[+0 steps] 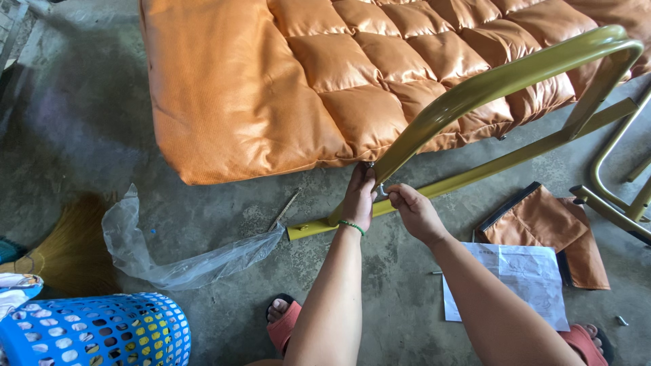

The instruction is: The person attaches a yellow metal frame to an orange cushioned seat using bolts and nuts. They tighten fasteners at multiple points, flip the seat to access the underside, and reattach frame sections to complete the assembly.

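From your head camera, your left hand [358,198] grips the lower end of the curved olive-green metal armrest tube [488,85], just where it meets the straight olive-green frame bar [475,176] on the grey concrete floor [81,122]. Your right hand [411,209] is closed around something small at that same joint; you cannot tell what. The quilted orange leatherette cushion [325,74] lies behind the tube. A crumpled clear plastic bag [183,261] lies to your left, a printed paper sheet [522,278] to your right, and a blue perforated plastic basket [95,332] stands near your left foot.
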